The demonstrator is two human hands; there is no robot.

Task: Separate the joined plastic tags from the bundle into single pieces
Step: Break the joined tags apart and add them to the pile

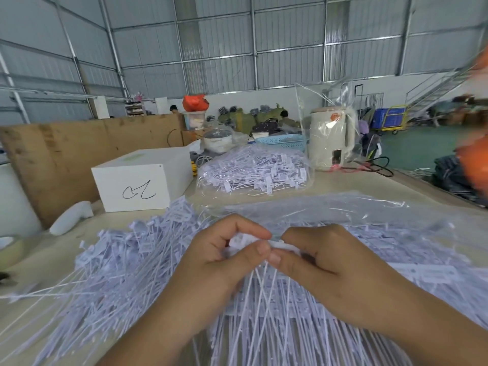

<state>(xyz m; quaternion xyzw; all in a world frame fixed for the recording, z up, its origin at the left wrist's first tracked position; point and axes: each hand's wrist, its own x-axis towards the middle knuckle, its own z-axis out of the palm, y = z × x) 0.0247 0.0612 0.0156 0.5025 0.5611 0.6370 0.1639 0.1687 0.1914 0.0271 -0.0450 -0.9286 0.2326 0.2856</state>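
A bundle of joined white plastic tags [266,291] hangs between my two hands over the table, its thin tails fanning down toward me. My left hand [224,257] pinches the flat tag heads at the top of the bundle with thumb and fingers. My right hand [317,262] pinches the same heads from the right, thumb touching my left thumb. A heap of loose white tags [118,270] lies spread on the table to the left. More tags [412,262] lie on clear plastic at the right.
A clear bag of tags [253,171] lies further back on the table. A white box [142,179] with a pen scribble stands at the left, a cardboard sheet [66,149] behind it. A cream kettle [331,137] in plastic stands at the back right.
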